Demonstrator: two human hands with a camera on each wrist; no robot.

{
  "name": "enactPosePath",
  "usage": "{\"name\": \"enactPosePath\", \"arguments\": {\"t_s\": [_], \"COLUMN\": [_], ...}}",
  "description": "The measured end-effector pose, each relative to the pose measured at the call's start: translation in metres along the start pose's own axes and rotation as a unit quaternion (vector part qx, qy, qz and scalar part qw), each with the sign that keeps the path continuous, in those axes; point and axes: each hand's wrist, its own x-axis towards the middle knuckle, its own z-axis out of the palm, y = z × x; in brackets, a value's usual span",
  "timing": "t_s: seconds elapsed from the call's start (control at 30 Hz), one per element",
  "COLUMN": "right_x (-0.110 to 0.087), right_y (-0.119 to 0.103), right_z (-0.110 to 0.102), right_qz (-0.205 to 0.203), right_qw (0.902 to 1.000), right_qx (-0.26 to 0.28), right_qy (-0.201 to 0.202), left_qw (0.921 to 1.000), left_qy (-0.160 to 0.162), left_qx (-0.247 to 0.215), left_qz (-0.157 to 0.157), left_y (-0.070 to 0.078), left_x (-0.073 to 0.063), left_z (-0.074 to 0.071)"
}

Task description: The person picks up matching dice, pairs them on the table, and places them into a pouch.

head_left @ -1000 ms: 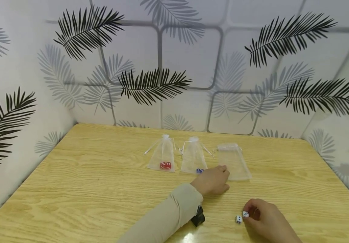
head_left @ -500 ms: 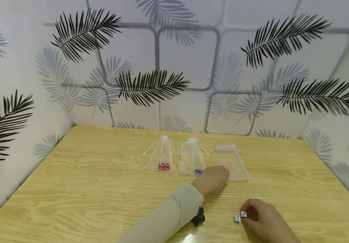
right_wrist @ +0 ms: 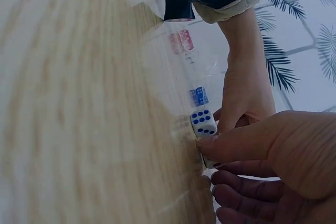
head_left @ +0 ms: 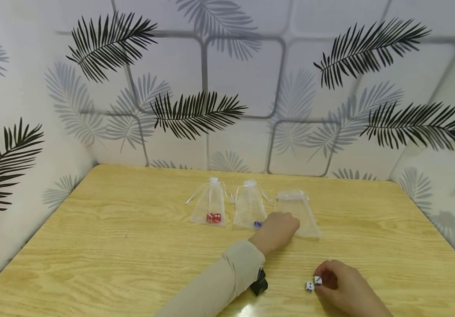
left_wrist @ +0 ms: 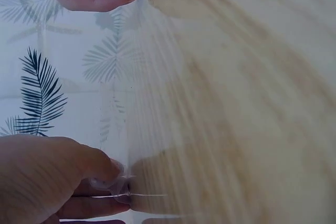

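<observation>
My left hand (head_left: 278, 230) pinches the near left part of a flat, sheer white drawstring bag (head_left: 305, 218); in the left wrist view its thumb and finger close on the thin mesh (left_wrist: 113, 182). Nearer the front edge, my right hand (head_left: 346, 286) pinches a white die (head_left: 317, 280) with blue pips, low over the table. A second white die (head_left: 309, 286) sits on the table just left of it, and in the right wrist view this die (right_wrist: 203, 123) shows beside the thumb tip.
Left of the pinched bag lie two more sheer bags: one (head_left: 246, 207) with blue dice (head_left: 257, 224), one (head_left: 208, 200) with red dice (head_left: 213, 218). A black wrist strap (head_left: 259, 284) sits at the left cuff. Leaf-patterned walls (head_left: 243, 145) border the wooden table (head_left: 132, 255).
The left fingers have gone from lying over the bag to pinching it, and the bag has shifted slightly left and toward me. The right hand with its die has barely moved.
</observation>
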Motion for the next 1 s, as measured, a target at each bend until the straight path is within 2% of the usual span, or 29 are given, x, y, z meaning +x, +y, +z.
{"name": "enactPosePath", "arguments": {"t_s": [0.1,0.33,0.47,0.57,0.73,1.0], "right_x": [0.001,-0.002,0.0,0.002,0.001,0.002], "right_y": [0.001,0.007,0.008,0.009,0.009,0.008], "right_z": [0.001,-0.002,0.001,0.003,0.002,0.004], "right_qz": [-0.003,0.039,0.015,0.003,0.012,0.006], "right_qw": [0.9999,0.9976,0.9978,0.998,0.9981,0.9978], "right_qx": [0.011,0.035,0.046,0.044,0.035,0.041], "right_qy": [-0.011,-0.045,-0.047,-0.046,-0.049,-0.052], "left_qw": [1.0,0.9999,1.0,0.9998,0.9981,0.997], "left_qy": [0.0,-0.002,-0.004,0.014,0.059,0.064], "left_qx": [-0.004,-0.008,-0.006,-0.004,0.016,0.041], "left_qz": [-0.004,0.012,-0.006,-0.012,-0.003,-0.017], "left_y": [-0.002,0.002,0.001,0.001,0.003,0.002], "left_x": [-0.003,0.0,-0.003,-0.006,-0.009,-0.018], "left_z": [0.002,-0.001,-0.001,-0.004,-0.013,-0.018]}}
